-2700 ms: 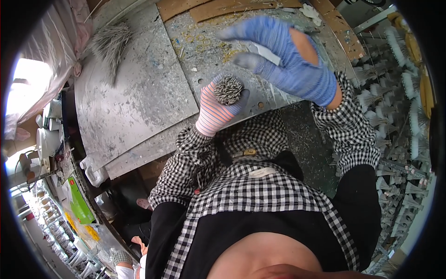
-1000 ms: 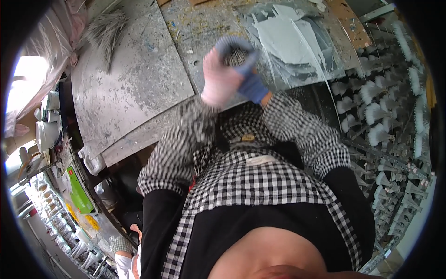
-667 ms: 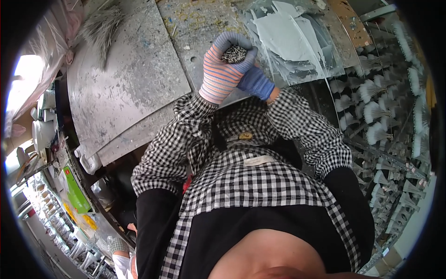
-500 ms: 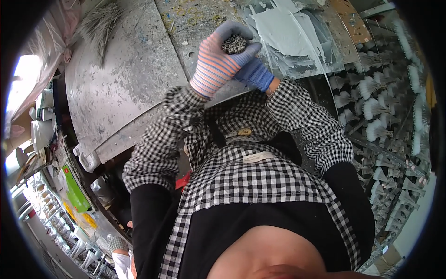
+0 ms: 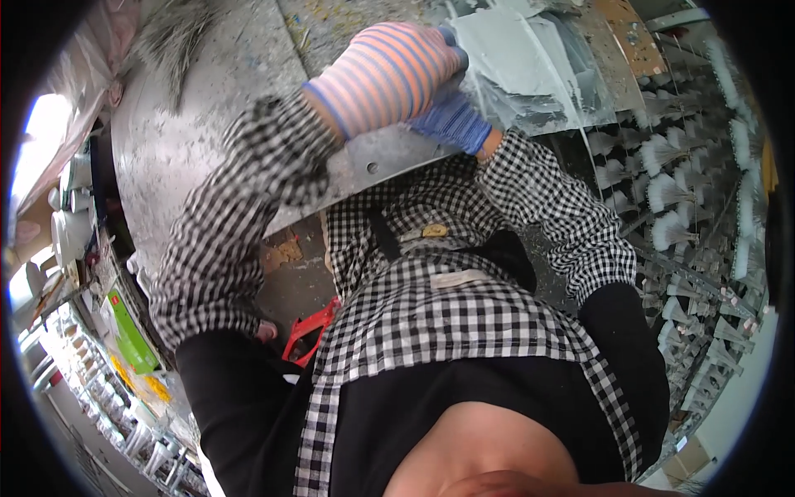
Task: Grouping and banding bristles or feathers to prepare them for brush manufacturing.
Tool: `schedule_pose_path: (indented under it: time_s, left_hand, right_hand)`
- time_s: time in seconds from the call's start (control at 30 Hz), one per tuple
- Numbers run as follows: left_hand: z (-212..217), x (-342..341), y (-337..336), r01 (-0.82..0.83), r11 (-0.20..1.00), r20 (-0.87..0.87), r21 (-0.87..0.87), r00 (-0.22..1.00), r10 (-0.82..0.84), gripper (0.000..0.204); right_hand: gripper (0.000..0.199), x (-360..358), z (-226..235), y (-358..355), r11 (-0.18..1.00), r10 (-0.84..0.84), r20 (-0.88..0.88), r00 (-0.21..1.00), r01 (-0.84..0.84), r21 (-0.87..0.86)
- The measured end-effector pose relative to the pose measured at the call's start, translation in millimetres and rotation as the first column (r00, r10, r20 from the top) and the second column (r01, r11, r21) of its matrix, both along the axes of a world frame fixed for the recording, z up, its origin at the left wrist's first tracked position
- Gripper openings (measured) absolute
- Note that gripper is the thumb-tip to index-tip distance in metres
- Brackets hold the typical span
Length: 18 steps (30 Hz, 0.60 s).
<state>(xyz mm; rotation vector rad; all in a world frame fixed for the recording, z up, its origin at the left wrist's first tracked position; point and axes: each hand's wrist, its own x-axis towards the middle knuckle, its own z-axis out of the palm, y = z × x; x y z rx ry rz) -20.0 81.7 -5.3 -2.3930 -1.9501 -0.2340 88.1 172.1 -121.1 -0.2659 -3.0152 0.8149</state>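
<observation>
My left hand (image 5: 389, 76), in a pink-and-blue striped glove, is turned with its back up and its fingers curled over. It lies against my right hand (image 5: 458, 123), in a blue glove, just above the table's near edge. Half a second ago the round end of a grey bristle bundle showed in the left hand's grip; now the gloves cover it. Most of the right hand's fingers are hidden under the left.
Loose grey bristles (image 5: 175, 50) lie at the table's far left. White paste (image 5: 517, 54) is spread on a plastic sheet right of my hands. Racks of brush-like pieces (image 5: 671, 157) stand at the right. A red object (image 5: 310, 331) is below the table's (image 5: 190, 178) edge.
My left hand has rolled over so its back faces up, covering the bristle end. Its forearm and elbow have swung out to the left. The right hand has barely moved.
</observation>
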Motion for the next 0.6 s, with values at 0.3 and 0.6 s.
schedule_pose_path:
  time_s: [0.3,0.6]
  left_hand:
    - [-4.5,19.2,7.1,0.058,0.998,0.056,-0.015,0.997,-0.057,0.025]
    - [19.6,41.5,163.6,0.224,0.974,0.057,-0.022,0.973,-0.223,0.024]
  right_hand:
    - [0.057,11.0,-9.2,-2.8,0.992,-0.051,-0.354,0.934,0.007,-0.125]
    - [0.072,53.6,-3.9,131.9,0.921,-0.368,0.059,0.928,0.356,0.157]
